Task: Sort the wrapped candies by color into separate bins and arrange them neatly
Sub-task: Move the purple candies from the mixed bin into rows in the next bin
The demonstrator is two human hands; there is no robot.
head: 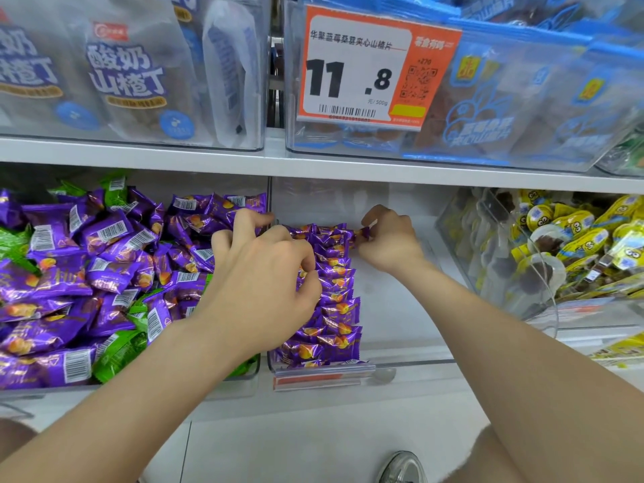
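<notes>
On the lower shelf, the clear plastic bin at the left [244, 376] held a loose heap of purple foil-wrapped candies [104, 259] with green foil-wrapped candies [118, 353] mixed through it, mostly along its left side and near edge. Just to its right, the clear plastic middle bin [400, 362] contained only purple wrapped candies, laid in a tidy overlapping row [334, 308] against its left wall from far to near; the right part of that bin's floor was bare. The left hand [265, 273] rested over the row's far half, fingers curled and pinched down onto the wrappers there. The right hand [390, 238] was at the far end of the row, thumb and fingers closed on a single purple wrapped candy [362, 235]. Farther right, a tilted clear bin [495, 273] held yellow cartoon-printed snack packs [575, 231]. On the upper shelf, clear bins held white-and-purple pouches [129, 74] at left and blue-trimmed pouches [522, 99] at right, behind an orange price tag [369, 68].
</notes>
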